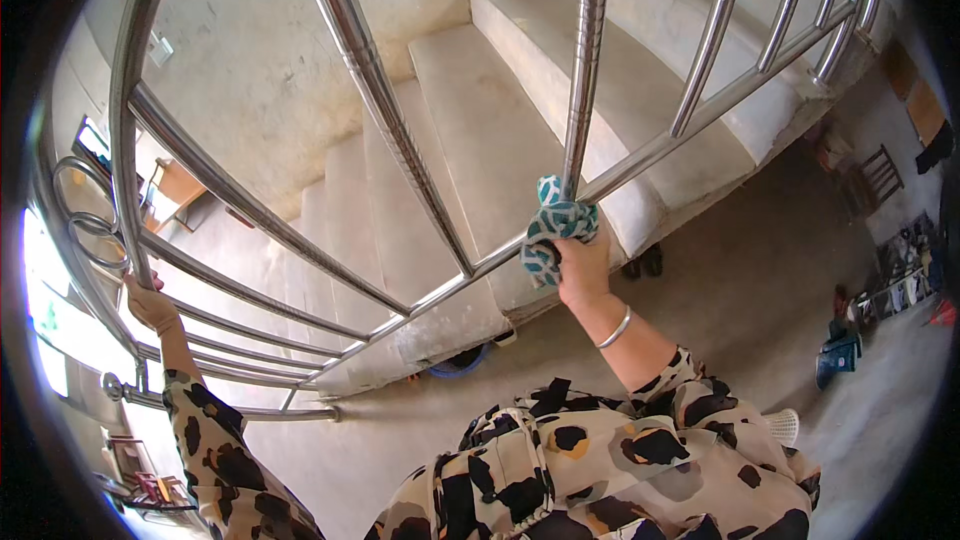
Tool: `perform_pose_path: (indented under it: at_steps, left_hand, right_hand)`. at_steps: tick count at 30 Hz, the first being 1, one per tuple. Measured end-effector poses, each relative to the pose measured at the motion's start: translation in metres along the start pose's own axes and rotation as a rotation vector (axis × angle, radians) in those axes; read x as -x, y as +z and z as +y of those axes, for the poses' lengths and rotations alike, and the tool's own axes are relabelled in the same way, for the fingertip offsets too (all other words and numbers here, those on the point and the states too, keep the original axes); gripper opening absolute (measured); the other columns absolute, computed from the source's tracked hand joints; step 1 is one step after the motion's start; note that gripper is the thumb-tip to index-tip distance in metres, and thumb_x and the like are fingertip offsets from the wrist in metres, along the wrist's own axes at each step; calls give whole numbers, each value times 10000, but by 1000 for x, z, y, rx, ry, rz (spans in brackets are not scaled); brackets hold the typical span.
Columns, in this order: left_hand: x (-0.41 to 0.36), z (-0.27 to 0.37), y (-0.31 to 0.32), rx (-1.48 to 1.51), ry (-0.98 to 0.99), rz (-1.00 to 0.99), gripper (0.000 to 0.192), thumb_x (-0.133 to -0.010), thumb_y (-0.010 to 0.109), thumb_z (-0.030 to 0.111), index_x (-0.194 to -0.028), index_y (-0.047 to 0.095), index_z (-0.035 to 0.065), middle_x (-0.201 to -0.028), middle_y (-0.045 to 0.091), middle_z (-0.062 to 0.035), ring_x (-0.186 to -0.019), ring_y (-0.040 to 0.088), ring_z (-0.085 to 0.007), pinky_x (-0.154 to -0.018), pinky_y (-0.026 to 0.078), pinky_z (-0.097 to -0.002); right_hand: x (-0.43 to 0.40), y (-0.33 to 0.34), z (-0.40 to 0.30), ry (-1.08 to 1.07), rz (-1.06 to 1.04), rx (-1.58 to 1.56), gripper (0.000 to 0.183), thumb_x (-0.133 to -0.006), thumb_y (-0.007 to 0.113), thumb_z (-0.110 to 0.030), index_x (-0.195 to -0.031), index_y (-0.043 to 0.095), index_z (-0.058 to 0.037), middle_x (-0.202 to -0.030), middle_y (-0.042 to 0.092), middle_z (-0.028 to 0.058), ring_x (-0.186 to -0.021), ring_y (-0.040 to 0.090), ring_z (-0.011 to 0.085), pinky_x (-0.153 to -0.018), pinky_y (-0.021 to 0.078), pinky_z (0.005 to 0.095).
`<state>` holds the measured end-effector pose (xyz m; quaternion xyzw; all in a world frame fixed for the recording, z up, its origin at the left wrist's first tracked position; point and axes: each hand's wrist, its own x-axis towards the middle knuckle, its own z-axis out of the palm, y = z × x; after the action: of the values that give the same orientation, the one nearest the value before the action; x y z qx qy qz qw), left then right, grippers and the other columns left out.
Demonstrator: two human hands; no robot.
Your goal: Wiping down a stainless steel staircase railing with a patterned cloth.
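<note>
My right hand (586,270) grips a teal-and-white patterned cloth (559,229). The cloth is bunched around the foot of a steel baluster (585,67), where it meets the sloping bottom rail (442,291). Over at the left, my left hand (150,305) is closed around a curved steel rail (124,112) of the stair railing. Behind the bars, bare concrete steps (480,90) descend from the upper right to the lower left.
Steel rings (90,221) sit between the rails at far left. Below the stairs are a blue basin (459,366) and dark shoes (651,261). To the right stand a loaded shoe rack (896,289), a dark bin (838,352) and a white plastic basket (782,426). Wooden chairs (150,487) stand lower left.
</note>
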<state>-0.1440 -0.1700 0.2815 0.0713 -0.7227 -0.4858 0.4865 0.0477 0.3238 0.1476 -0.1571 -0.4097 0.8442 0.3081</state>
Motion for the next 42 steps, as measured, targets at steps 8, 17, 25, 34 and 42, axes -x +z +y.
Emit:
perform_pose_path:
  at_steps: [8,17,25,34,42]
  left_hand:
    - [12,21,16,99,-49,-78,458,-857,322,356,-635,528,11,-530,478,-38,-468,419,-98,-474,335,-231]
    - [4,8,0,98,-36,-60,417,-853,337,336,-723,543,-3,-556,487,-45,-492,431,-93,-472,332,-212]
    - [5,18,4,118,-61,-91,409,-840,346,327,-794,572,-12,-560,502,-48,-487,442,-100,-498,345,-227]
    - [14,22,3,44,38,-90,496,-869,306,350,-630,559,-3,-533,513,-56,-520,455,-123,-551,339,-252]
    - [13,25,5,-36,-42,-111,499,-879,256,325,-683,566,-13,-540,507,-65,-518,455,-136,-555,354,-273]
  right_hand:
    - [28,-5,100,185,-294,113,343,-670,633,-25,-982,494,-28,-820,568,35,-728,544,117,-633,465,249]
    - [13,-16,52,232,-340,34,396,-643,641,45,-998,481,-28,-852,569,40,-735,557,121,-641,498,269]
    - [50,16,176,486,-489,104,325,-611,675,25,-897,529,-26,-784,574,14,-676,557,125,-609,485,261]
    - [46,6,150,565,-360,-36,295,-639,639,35,-915,549,-19,-812,604,47,-713,591,138,-638,501,273]
    - [55,32,154,483,-229,-15,295,-619,640,65,-885,547,-25,-716,585,38,-639,590,157,-588,514,284]
